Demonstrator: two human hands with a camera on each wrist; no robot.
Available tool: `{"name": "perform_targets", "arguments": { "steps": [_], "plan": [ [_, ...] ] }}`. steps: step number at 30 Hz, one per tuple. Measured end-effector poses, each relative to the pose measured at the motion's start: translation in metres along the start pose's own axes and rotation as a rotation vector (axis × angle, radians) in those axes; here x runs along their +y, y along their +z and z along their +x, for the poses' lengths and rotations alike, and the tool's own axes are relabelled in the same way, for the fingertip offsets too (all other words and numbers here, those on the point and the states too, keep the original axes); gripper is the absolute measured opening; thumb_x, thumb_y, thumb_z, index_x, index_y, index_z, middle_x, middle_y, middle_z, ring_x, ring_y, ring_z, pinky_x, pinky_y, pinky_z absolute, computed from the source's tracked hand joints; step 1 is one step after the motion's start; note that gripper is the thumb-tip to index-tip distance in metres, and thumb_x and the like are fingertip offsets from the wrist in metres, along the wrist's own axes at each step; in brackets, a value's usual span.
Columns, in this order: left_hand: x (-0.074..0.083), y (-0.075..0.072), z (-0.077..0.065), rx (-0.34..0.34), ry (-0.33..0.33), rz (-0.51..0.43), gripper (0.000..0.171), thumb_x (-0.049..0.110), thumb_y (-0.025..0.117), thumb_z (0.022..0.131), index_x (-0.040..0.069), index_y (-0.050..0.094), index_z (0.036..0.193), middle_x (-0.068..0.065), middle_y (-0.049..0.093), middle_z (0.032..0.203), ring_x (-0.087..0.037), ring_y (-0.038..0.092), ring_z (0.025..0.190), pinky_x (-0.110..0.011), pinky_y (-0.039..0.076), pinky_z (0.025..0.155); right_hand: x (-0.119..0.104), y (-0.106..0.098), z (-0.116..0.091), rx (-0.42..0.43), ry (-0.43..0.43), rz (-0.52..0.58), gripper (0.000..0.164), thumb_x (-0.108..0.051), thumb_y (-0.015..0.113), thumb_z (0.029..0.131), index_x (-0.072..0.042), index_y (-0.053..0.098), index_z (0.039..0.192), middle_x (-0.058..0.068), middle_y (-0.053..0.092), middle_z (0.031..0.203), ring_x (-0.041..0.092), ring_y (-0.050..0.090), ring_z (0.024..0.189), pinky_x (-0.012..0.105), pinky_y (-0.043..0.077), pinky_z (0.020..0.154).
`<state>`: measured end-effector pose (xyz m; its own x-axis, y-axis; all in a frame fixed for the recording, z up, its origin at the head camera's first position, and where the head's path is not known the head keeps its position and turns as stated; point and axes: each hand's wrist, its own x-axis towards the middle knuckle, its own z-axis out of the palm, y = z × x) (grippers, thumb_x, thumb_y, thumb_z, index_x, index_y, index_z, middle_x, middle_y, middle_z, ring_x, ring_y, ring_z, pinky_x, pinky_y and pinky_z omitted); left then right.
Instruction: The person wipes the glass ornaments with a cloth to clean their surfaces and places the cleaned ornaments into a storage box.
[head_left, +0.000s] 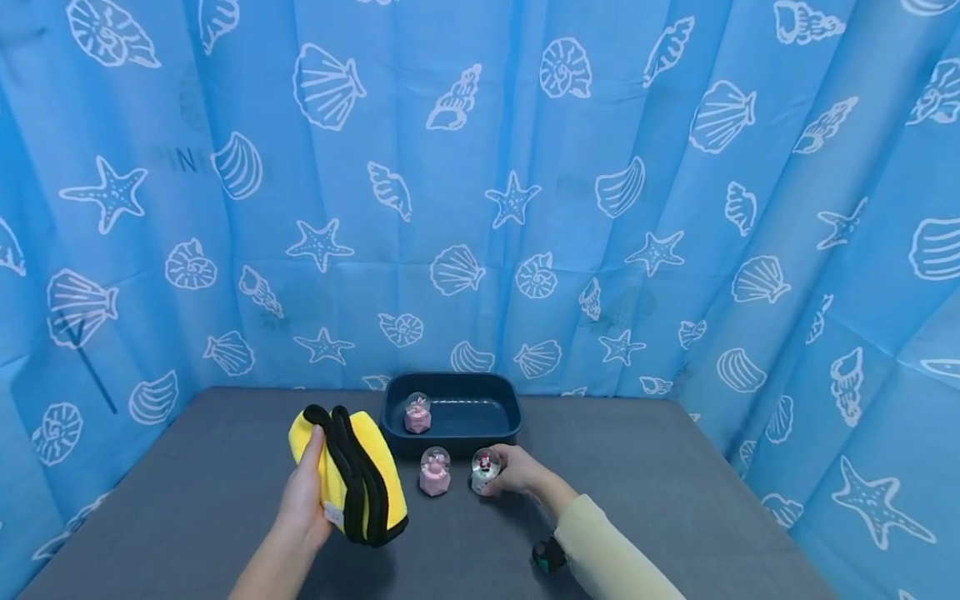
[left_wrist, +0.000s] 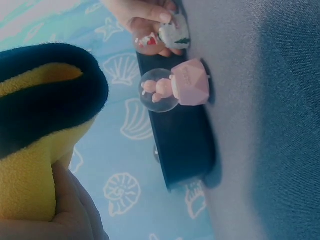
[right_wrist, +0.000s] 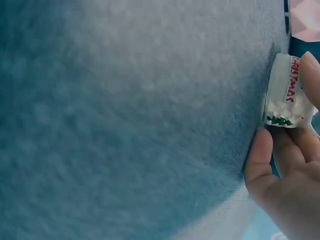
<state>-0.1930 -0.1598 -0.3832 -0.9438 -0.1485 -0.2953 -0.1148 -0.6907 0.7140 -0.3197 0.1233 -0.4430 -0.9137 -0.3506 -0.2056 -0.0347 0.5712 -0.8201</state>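
My left hand (head_left: 300, 496) grips a folded yellow cloth (head_left: 384, 467) with black edging, held up left of the box. In the left wrist view the cloth (left_wrist: 25, 187) fills the left side. With thumb and fingers my right hand (head_left: 517, 472) holds a small snow globe (head_left: 483, 473) with a red figure inside. Red "CHRISTMAS" lettering and green marks show on its white base (right_wrist: 283, 95) in the right wrist view. Left of it, a pink snow globe (head_left: 435, 475) stands upright on the table. Another pink snow globe (head_left: 417, 415) is inside the dark blue box (head_left: 480, 417).
The box is at the back of the grey table (head_left: 615, 467), behind the two front globes. A blue curtain (head_left: 480, 208) printed with white shells and starfish hangs behind the table and along its sides. A small black object (head_left: 549, 555) shows beside the right forearm.
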Motion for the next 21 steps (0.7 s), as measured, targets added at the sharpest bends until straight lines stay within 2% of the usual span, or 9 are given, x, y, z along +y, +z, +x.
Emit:
{"name": "perform_targets", "arguments": {
  "steps": [6,13,18,21],
  "plan": [
    [-0.0007,0.0019,-0.0013,-0.01,-0.002,-0.01,0.027,0.059,0.059,0.086,0.033,0.068,0.088,0.016,0.067,0.088,0.0,0.065,0.083,-0.016,0.05,0.079,-0.0046,-0.0011,0.0015,-0.007,0.057,-0.01,0.043,0.003,0.081,0.074,-0.005,0.064,0.113,0.006,0.065,0.097,0.022,0.059,0.086,0.044,0.054,0.079],
    [-0.0018,0.0008,-0.0014,-0.01,-0.004,-0.007,0.028,0.06,0.059,0.086,0.033,0.068,0.087,0.016,0.067,0.086,0.0,0.064,0.082,-0.016,0.05,0.078,-0.0062,0.0016,-0.0001,0.017,0.07,0.006,0.042,0.005,0.081,0.073,-0.004,0.065,0.111,0.006,0.064,0.095,0.021,0.061,0.084,0.046,0.054,0.08],
    [-0.0045,0.0021,-0.0012,-0.004,-0.002,-0.009,0.029,0.06,0.06,0.085,0.032,0.067,0.088,0.016,0.066,0.086,-0.001,0.064,0.082,-0.016,0.05,0.078,-0.0032,0.0041,-0.0006,0.06,0.067,0.039,0.043,0.006,0.081,0.072,-0.003,0.064,0.111,0.006,0.066,0.094,0.021,0.061,0.082,0.044,0.053,0.078],
    [-0.0058,0.0025,-0.001,0.004,-0.004,-0.011,0.029,0.06,0.06,0.085,0.032,0.066,0.09,0.016,0.066,0.086,-0.001,0.064,0.082,-0.016,0.05,0.078,-0.0025,0.006,-0.0015,0.091,0.088,0.075,0.049,0.007,0.08,0.072,-0.002,0.063,0.117,0.009,0.067,0.099,0.023,0.06,0.087,0.045,0.053,0.082]
  ]
}}
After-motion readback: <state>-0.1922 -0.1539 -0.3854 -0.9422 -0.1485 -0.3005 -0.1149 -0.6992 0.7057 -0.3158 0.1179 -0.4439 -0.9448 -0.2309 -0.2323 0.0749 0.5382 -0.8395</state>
